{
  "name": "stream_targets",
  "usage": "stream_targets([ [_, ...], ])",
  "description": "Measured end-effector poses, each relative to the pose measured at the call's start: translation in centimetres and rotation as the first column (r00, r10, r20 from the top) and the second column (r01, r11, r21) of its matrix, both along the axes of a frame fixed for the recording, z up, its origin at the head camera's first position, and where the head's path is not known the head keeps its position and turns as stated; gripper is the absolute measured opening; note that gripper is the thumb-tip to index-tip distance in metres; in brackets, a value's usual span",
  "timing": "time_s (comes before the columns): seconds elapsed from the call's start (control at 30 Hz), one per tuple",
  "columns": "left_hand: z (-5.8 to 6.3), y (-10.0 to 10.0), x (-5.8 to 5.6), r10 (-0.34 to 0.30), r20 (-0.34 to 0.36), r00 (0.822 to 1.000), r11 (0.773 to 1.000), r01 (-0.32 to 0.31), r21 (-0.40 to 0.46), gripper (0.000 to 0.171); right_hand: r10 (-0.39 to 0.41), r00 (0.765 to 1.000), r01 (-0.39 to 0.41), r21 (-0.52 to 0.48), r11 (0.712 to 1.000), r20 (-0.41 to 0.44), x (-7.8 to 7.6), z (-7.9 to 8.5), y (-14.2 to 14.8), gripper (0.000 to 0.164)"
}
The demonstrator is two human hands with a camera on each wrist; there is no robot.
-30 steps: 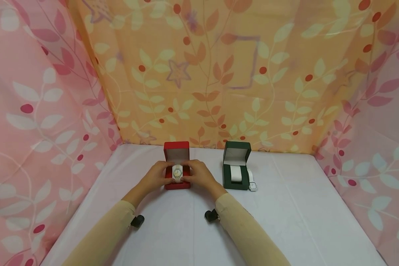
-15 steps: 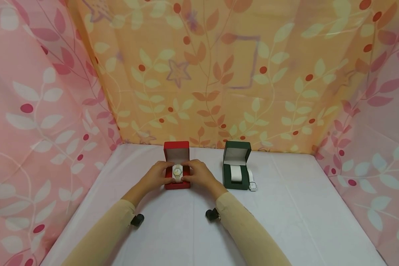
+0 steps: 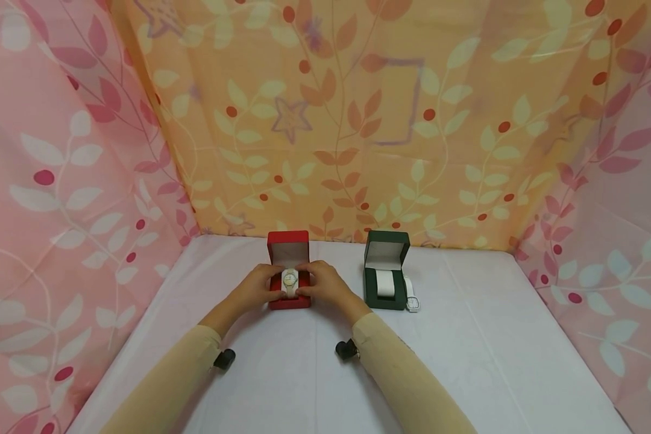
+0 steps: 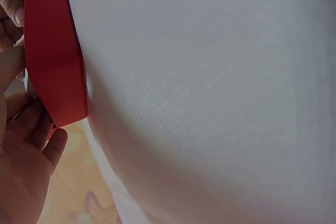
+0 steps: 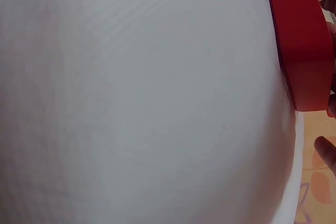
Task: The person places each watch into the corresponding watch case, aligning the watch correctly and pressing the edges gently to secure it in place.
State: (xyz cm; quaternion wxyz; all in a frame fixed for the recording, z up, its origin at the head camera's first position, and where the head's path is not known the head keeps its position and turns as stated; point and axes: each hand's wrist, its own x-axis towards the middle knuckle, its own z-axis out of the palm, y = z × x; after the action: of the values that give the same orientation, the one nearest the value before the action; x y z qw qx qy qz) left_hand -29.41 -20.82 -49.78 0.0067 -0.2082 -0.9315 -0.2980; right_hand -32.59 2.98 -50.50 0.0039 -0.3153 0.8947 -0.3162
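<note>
A light-strapped wristwatch [image 3: 290, 279] sits round a white cushion in the open red watch box [image 3: 289, 304]. From the left side, my left hand [image 3: 252, 287] holds the watch on its cushion between thumb and fingers. My right hand [image 3: 325, 283] grips it from the opposite side. In the left wrist view, the red box [image 4: 55, 51] stands on the cloth with fingers of my left hand [image 4: 23, 161] reaching over its edge. The right wrist view shows the red box [image 5: 304, 40] at its right edge, where most of the hand is cut off.
An open dark green watch box [image 3: 385, 304] with a bare white cushion [image 3: 385, 283] stands to the right. Against its right side lies a white wristwatch [image 3: 412, 302]. White cloth [image 3: 282, 386] covers the table, and a patterned curtain [image 3: 325, 181] hangs behind.
The watch face has tilted slightly between my fingers. Both hands stay at the red box, almost still.
</note>
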Motion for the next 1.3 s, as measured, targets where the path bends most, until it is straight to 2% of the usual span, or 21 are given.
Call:
stream_targets([
  [0.17, 0.2, 0.1, -0.1, -0.004, -0.005, 1.0, 1.0, 0.004, 0.005, 0.057, -0.003, 1.0, 0.003, 0.013, 1.0, 0.002, 0.0, 0.2, -0.1, 0.055],
  [0.33, 0.2, -0.1, 0.0, -0.011, -0.001, 1.0, 1.0, 0.011, -0.007, 0.059, 0.002, 0.999, 0.002, 0.072, 0.997, -0.044, 0.0, 0.1, -0.2, 0.057],
  [0.53, 0.3, -0.8, 0.3, 0.031, 0.011, 0.999, 1.0, -0.031, 0.001, 0.065, 0.025, 0.996, -0.018, 0.084, 0.996, -0.082, 0.7, 0.4, -0.2, 0.058],
  [0.63, 0.6, -1.2, 0.6, 0.048, 0.006, 0.999, 0.999, -0.048, 0.023, 0.065, 0.009, 0.997, -0.003, 0.082, 0.997, -0.08, 1.0, 0.9, -0.1, 0.058],
  [0.87, 1.7, -1.7, 1.6, 0.096, 0.07, 0.993, 0.991, -0.102, 0.081, 0.065, -0.032, 0.997, 0.037, 0.072, 0.997, -0.065, 1.5, 2.7, 0.6, 0.056],
  [1.17, 2.8, -2.9, 2.6, 0.104, 0.01, 0.995, 0.992, -0.104, 0.07, 0.065, -0.008, 0.987, 0.019, 0.064, 0.998, -0.16, 1.2, 3.2, 2.2, 0.051],
  [1.3, 3.2, -3.9, 2.6, 0.117, -0.014, 0.993, 0.99, -0.116, 0.086, 0.064, 0.001, 0.982, 0.01, 0.059, 0.998, -0.187, 1.0, 3.5, 2.8, 0.05],
])
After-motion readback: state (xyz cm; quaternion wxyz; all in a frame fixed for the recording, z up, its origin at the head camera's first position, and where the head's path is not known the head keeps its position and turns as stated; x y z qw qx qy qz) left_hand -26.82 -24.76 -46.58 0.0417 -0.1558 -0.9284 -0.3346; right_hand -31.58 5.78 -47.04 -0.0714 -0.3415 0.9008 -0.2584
